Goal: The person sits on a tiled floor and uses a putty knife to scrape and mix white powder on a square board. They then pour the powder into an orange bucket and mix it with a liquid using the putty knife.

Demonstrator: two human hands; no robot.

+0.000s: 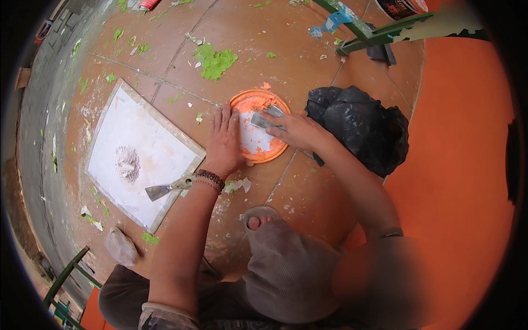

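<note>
On the floor in front of me lies a round orange lid [282, 103], its white middle smeared with crumbly orange paste [258, 102]. My left hand [224, 137] rests against the lid's left edge, fingers stretched out. In my right hand [300, 129] is a flat grey metal scraper blade [263, 118], pressed on the lid beside the paste. A putty knife [165, 190] with a worn handle lies across the edge of a white board [132, 118], partly behind my left forearm. A small heap of pale powder [127, 162] sits on that board.
A black plastic bag [360, 126] stands right of the lid. Green paint flakes [214, 60] litter the tiled floor. A stone-like lump [121, 246] lies near left. Green metal legs [363, 33] and a bucket [401, 8] are at far right, beside an orange wall [456, 165].
</note>
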